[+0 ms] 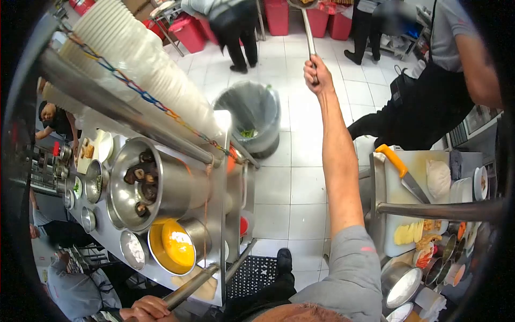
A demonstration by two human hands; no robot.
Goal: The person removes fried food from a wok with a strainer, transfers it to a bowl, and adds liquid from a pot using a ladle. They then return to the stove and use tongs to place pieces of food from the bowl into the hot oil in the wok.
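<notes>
The ladle (309,37), a long thin steel rod, is gripped at its lower end by the right hand (316,72), fingers wrapped tight. Its bowl sits far beyond them, at the top edge, over the white tiled floor (300,188). Held out at arm's length, it could tip and spill, I'd say, close to the co-worker's black apron (429,102). Nearer than the fingers stands a round bin (252,115) with a glossy black liner. The left hand (146,309) is closed round a smooth steel rail (193,284).

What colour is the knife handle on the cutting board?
The knife handle is orange; head view.
</notes>
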